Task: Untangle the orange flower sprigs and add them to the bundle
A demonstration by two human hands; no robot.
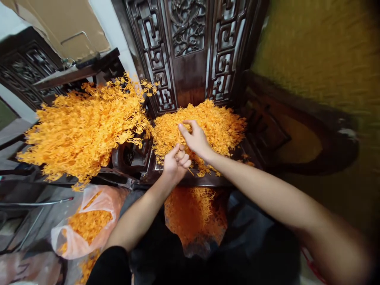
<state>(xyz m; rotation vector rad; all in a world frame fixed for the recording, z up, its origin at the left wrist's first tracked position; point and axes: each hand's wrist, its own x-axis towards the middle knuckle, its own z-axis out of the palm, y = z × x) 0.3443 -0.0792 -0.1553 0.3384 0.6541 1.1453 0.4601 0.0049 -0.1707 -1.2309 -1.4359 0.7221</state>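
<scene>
My left hand point(177, 162) is closed around a thin orange plastic stem point(190, 171), whose end pokes out below the fingers. Just above it, my right hand point(196, 137) has thumb and fingers pinched together at the upper part of the same sprig; the small piece between them is mostly hidden. Both hands are over a heap of orange plastic flower pieces point(219, 122) lying on a dark carved wooden seat point(190, 181). To the left stands a larger pile of assembled orange plastic sprigs point(86, 130).
A clear plastic bag point(89, 229) of orange pieces lies on the floor at lower left. Another bag point(194, 221) of them sits between my legs. The carved wooden chair back point(190, 75) rises behind the heap. A woven yellow surface point(320, 59) is at right.
</scene>
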